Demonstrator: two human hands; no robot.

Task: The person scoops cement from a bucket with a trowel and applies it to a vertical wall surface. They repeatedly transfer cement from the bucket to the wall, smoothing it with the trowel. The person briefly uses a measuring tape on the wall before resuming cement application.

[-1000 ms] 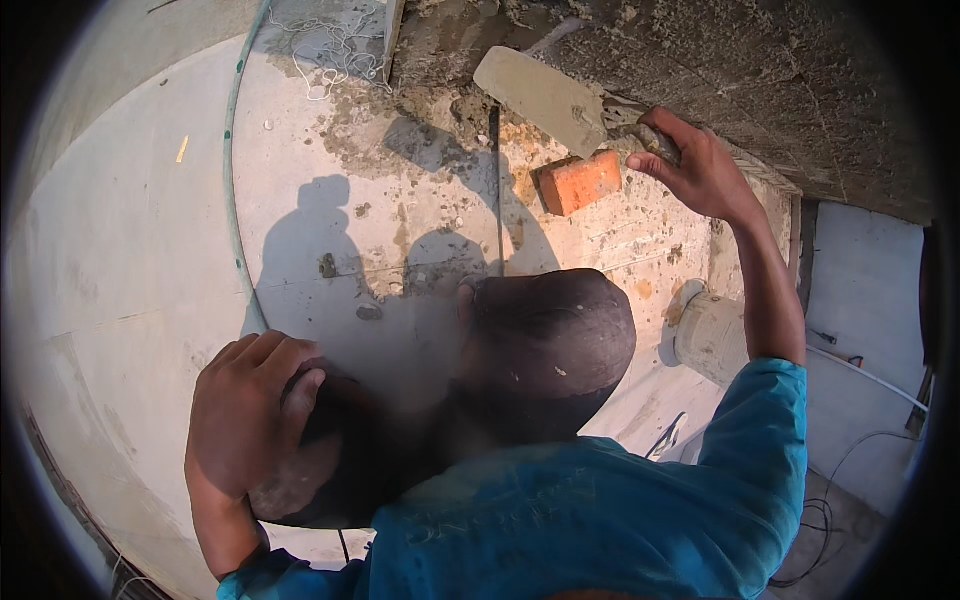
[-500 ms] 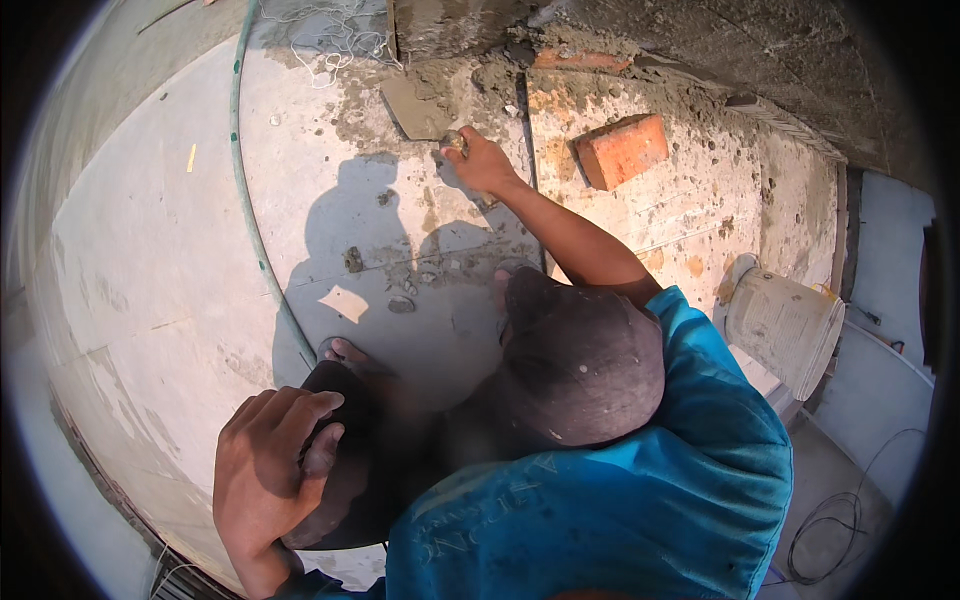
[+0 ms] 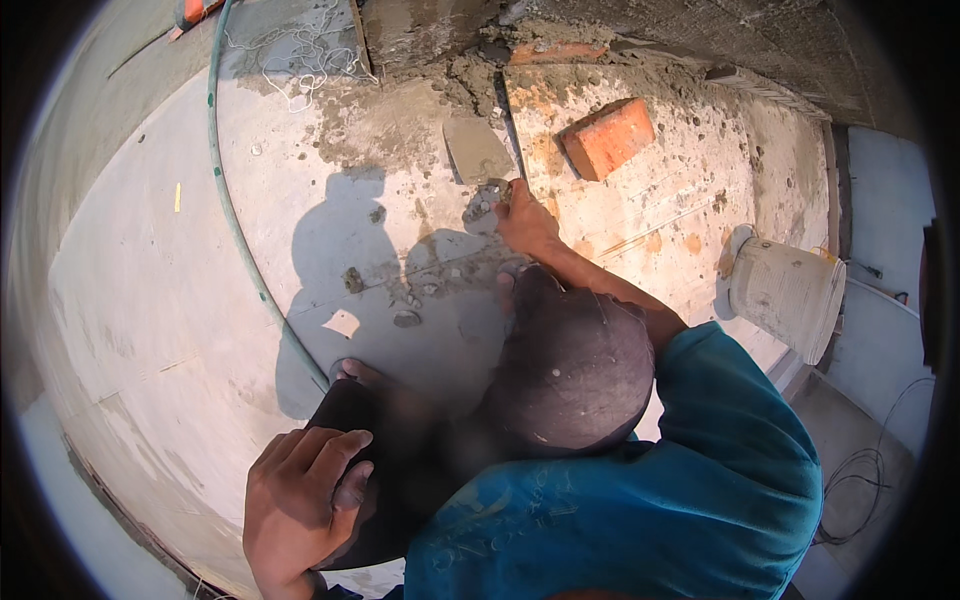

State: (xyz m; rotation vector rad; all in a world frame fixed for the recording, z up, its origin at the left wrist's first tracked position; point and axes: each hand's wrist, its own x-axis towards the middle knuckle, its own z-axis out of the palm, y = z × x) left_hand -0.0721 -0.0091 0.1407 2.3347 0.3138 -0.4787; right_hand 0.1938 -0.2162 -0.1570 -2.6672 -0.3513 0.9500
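My right hand [image 3: 529, 222] is closed around the handle of a trowel [image 3: 478, 150]. The trowel's flat, mortar-coated blade is low over the light floor boards, just left of the dark gap between two of them. Grey wet mortar [image 3: 468, 84] is smeared and heaped beyond the blade, along the foot of the wall. An orange brick [image 3: 607, 138] lies to the right of the trowel, apart from it. My left hand [image 3: 305, 500] rests on my left knee with nothing in it, fingers loosely bent and the thumb apart from them.
A green hose [image 3: 237, 220] runs down the left side to my left foot. White string [image 3: 300, 60] lies tangled at the far left. On the right, a pale bucket [image 3: 785, 290] lies tipped over. Mortar crumbs and small stones [image 3: 407, 318] dot the floor before my feet.
My right hand has drawn the trowel right and nearer to me, away from the mortar by the wall. My left hand stays on the knee. The whole view has shifted slightly.
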